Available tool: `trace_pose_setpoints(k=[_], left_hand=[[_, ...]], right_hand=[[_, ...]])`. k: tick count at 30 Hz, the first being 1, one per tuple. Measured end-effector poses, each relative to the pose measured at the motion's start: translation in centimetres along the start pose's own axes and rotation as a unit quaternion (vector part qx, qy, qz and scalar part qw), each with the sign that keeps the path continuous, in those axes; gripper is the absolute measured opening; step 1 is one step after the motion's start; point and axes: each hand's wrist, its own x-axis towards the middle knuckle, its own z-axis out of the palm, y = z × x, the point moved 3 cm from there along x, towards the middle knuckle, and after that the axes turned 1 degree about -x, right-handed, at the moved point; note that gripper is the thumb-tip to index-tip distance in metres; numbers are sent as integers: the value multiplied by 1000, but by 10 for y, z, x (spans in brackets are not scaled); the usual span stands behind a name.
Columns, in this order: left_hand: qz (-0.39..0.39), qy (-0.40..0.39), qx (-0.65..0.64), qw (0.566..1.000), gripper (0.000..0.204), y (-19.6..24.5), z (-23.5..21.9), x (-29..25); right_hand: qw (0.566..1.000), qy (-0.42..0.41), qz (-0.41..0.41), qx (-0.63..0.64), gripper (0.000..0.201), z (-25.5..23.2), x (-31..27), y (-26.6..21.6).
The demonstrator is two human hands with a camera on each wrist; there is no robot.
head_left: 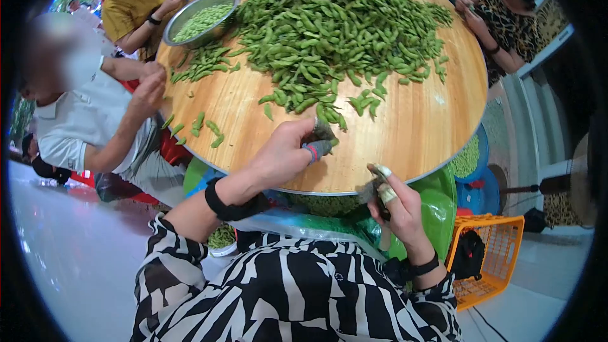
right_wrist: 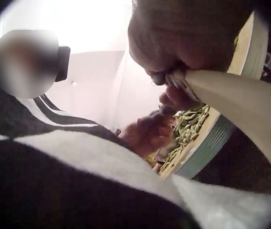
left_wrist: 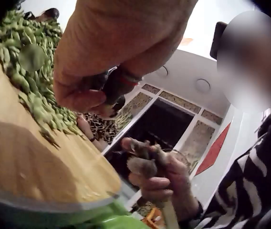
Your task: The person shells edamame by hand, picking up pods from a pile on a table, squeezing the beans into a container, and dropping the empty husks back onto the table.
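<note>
In the head view, my left hand (head_left: 285, 152) is over the table's near edge, at the front of a heap of green soybean pods (head_left: 329, 31). Dark coverings wrap its thumb and forefinger, which pinch a small green pod (head_left: 334, 142), mostly hidden by the fingertips. Lower right, my right hand (head_left: 399, 206) is just off the table edge, its fingers curled and partly wrapped in white and grey. It grips a long pale handle (right_wrist: 240, 98) with a hole near its end, seen in the right wrist view; the tool's other end is hidden.
A metal bowl (head_left: 209, 22) of shelled beans stands at the far left of the round wooden table (head_left: 234, 104). Loose pods lie leftward. Several people sit around the table. An orange crate (head_left: 500, 253) and a blue basin (head_left: 472, 158) of beans stand to the right.
</note>
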Motion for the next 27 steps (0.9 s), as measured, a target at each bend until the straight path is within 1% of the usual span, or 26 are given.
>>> trace_pose_setpoints(k=[1,2,4,5,6,8,10,12,16,18,22,24,25,27], left_hand=[[18,-8,-46,999,15,-4,10,-1],[20,-18,-48,998,15,-2,19,-3],[-77,-55,-103,990,15,-1,35,-8],[-32,-52,-122,991,16,-9,43,-7],[-34,-57,-125,990,16,-9,51,-8],[-42,-58,-201,977,16,-8,61,-8],[-36,-56,-198,978,15,-6,63,-9],[-49,-59,-231,970,16,-7,66,-9],[-51,-48,-236,969,17,-7,69,-9],[-32,-37,-218,975,18,-14,69,-9],[-15,-32,-196,980,18,-13,67,-11],[4,-29,-170,985,17,-14,66,-11],[3,-29,-171,985,17,-15,67,-10],[-24,-34,-227,973,9,-17,71,-8]], right_hand=[[999,-5,-8,34,41,1,2,1],[999,5,-7,32,41,2,3,-1],[996,-2,5,91,41,7,5,-1],[995,3,-14,102,40,8,5,4],[995,8,-11,101,40,9,5,7],[991,2,-23,130,41,11,5,9],[989,5,-27,148,41,11,5,10],[991,37,-44,123,46,11,4,9],[989,45,-35,140,45,12,3,7],[989,31,-58,132,43,12,1,6],[990,54,-42,119,39,11,1,7],[994,62,-47,71,36,10,1,7],[994,62,-47,71,36,9,1,8],[993,91,-59,47,35,8,0,10]])
